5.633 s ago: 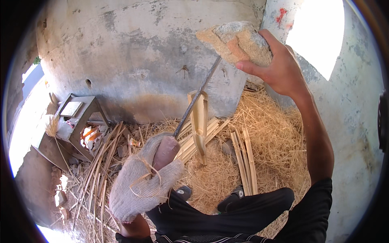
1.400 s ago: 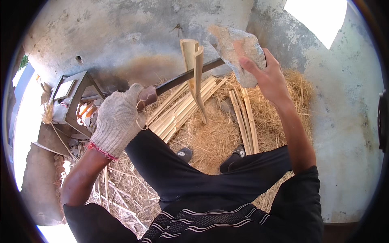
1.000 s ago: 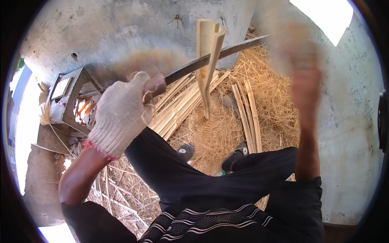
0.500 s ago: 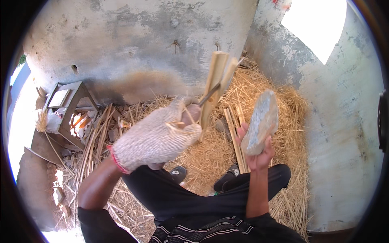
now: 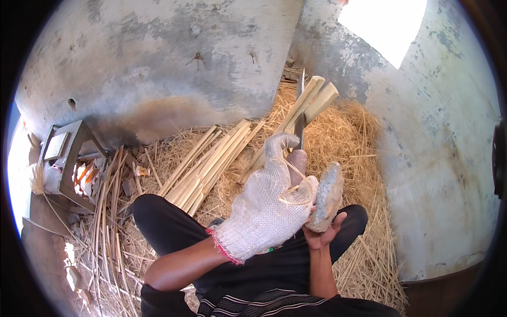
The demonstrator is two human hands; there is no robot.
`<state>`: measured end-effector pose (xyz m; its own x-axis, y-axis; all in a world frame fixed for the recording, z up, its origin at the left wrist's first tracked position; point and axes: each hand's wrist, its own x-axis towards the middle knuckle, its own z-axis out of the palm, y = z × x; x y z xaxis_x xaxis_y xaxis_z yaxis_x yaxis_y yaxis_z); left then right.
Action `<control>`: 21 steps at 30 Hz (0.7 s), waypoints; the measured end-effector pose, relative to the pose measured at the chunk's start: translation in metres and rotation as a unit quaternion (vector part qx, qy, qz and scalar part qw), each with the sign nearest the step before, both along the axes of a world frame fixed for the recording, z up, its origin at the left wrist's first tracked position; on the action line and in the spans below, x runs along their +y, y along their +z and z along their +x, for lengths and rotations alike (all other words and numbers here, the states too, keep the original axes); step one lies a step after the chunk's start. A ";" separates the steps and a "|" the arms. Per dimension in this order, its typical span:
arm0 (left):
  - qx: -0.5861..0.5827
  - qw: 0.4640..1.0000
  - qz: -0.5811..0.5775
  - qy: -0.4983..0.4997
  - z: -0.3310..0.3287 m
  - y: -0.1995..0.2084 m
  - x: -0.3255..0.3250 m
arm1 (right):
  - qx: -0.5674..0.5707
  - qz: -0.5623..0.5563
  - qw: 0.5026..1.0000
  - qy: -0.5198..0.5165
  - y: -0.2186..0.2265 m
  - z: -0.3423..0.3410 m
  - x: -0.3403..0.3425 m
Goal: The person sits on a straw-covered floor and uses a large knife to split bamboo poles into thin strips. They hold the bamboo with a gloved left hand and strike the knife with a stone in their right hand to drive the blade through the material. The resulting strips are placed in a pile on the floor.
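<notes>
My left hand (image 5: 274, 201), in a white knitted glove with a red cuff, is closed round the brown handle (image 5: 297, 164) of a knife. The knife's dark blade (image 5: 299, 129) stands in a split piece of bamboo (image 5: 321, 101), and its tip shows past the far end. Two halves spread apart at that end, while the near part runs down behind the glove. In my bare right hand (image 5: 323, 238) is a thick, rough grey stone (image 5: 327, 198), held upright close beside the glove. The glove hides part of the right fingers.
A bundle of split bamboo strips (image 5: 208, 166) lies on the straw-like shavings (image 5: 348, 132) left of my hands. Further left stand a small wooden stool (image 5: 71, 153) and long thin strips (image 5: 111, 195). Worn plaster walls (image 5: 158, 63) close off the far and right sides.
The gloved hand with knife and bamboo has moved right, and the stone has come lower, beside it. My view has turned, bringing the bamboo bundle into sight on the left.
</notes>
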<state>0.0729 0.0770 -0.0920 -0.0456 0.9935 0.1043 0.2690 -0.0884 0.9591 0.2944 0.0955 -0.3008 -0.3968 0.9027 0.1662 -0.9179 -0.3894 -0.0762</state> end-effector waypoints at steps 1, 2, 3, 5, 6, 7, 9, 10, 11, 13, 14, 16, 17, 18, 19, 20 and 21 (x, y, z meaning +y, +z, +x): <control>0.001 1.000 -0.010 0.005 0.004 0.000 -0.001 | 0.004 0.002 1.000 0.007 0.003 0.000 0.001; 0.002 1.000 -0.020 0.011 0.006 0.000 -0.002 | 0.007 0.004 1.000 0.015 0.005 0.001 0.001; 0.004 1.000 -0.004 0.014 0.007 -0.003 -0.002 | -0.061 0.002 0.998 -0.011 0.004 0.000 0.001; 0.010 0.999 0.027 0.018 0.007 -0.011 0.000 | -0.196 -0.001 0.978 -0.066 0.002 -0.001 -0.001; 0.026 0.999 0.021 0.000 0.003 -0.009 -0.001 | -0.207 0.016 0.976 -0.068 0.001 -0.002 -0.001; 0.044 0.999 0.012 -0.020 -0.004 -0.008 -0.001 | -0.217 0.031 0.973 -0.072 -0.003 -0.002 -0.001; 0.112 0.992 -0.036 -0.053 -0.022 0.005 0.001 | -0.278 0.068 0.953 -0.098 0.003 0.001 0.000; 0.163 0.984 -0.046 -0.047 -0.036 0.013 -0.002 | -0.324 0.088 0.935 -0.116 0.017 0.000 0.005; 0.217 0.974 -0.054 -0.041 -0.050 0.023 -0.006 | -0.367 0.108 0.914 -0.135 0.030 0.000 0.010; 0.301 0.951 -0.069 -0.017 -0.071 0.030 -0.017 | -0.456 0.192 0.841 -0.219 0.044 0.007 0.030; 0.328 0.942 -0.077 -0.005 -0.079 0.031 -0.022 | -0.503 0.211 0.780 -0.306 0.052 0.014 0.041; 0.371 0.925 -0.079 0.020 -0.090 0.028 -0.029 | -0.518 0.237 0.708 -0.418 0.086 0.006 0.060; 0.386 0.919 -0.079 0.031 -0.094 0.022 -0.034 | -0.493 0.245 0.707 -0.444 0.118 -0.001 0.064; 0.399 0.913 -0.078 0.039 -0.096 0.017 -0.037 | -0.470 0.248 0.739 -0.414 0.141 -0.003 0.069; 0.396 0.913 -0.087 0.047 -0.094 0.021 -0.040 | -0.444 0.250 0.770 -0.384 0.158 -0.004 0.074; 0.399 0.912 -0.068 0.065 -0.095 0.016 -0.041 | -0.457 0.268 0.763 -0.369 0.167 -0.007 0.079; 0.401 0.911 -0.049 0.082 -0.097 0.008 -0.042 | -0.469 0.287 0.756 -0.354 0.173 -0.014 0.082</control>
<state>-0.0240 0.0354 -0.0843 -0.1427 0.9865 0.0799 0.8883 0.0921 0.4499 0.2806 0.1771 -0.1279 -0.0330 0.8304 0.5562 -0.3177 0.5189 -0.7936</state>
